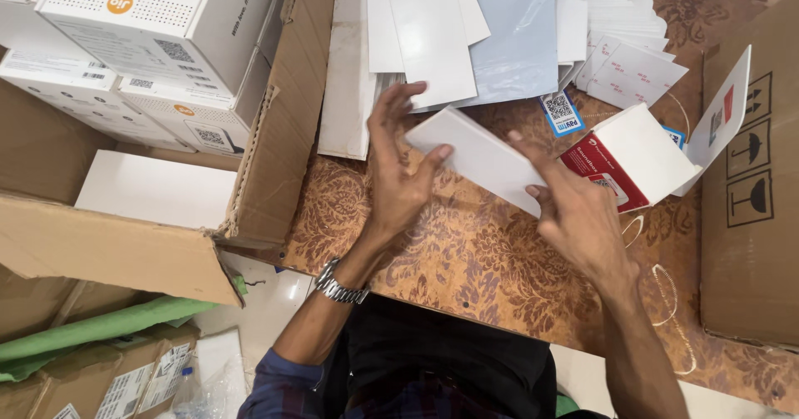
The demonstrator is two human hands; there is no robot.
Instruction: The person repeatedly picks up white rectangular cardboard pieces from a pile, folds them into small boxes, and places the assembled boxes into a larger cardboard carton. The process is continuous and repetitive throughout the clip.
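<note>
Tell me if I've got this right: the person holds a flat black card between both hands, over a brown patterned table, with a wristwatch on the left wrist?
Not quite: the card is white, not black, as the head view shows. The rest holds: the left hand and right hand both hold it over the brown patterned table, and a wristwatch sits on the left wrist.

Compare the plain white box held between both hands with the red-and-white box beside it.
The plain white box is closed, long and flat, gripped by the left hand and right hand; the red-and-white box stands open, printed, flap raised, untouched on the patterned table. Both are cardboard.
</note>
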